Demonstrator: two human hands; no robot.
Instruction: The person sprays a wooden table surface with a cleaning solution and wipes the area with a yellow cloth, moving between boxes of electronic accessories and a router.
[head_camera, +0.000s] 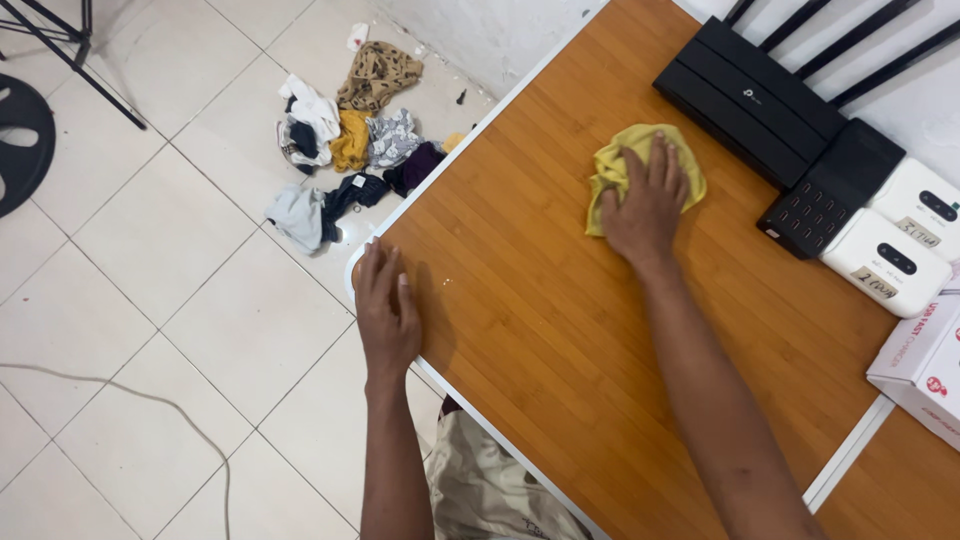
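Observation:
My right hand (645, 205) lies flat, palm down, on a crumpled yellow cloth (618, 165) and presses it onto the wooden table (540, 310). The cloth sits near the table's far side, just in front of a black router. My left hand (387, 310) rests palm down on the table's left corner, fingers together, holding nothing. Both forearms reach up from the bottom of the view.
A black router (745, 95) with antennas, a black keypad device (825, 190) and two small white devices (885, 260) line the table's right side. A white box (925, 375) sits at the right edge. A pile of clothes (345, 140) and a cable (150, 400) lie on the tiled floor.

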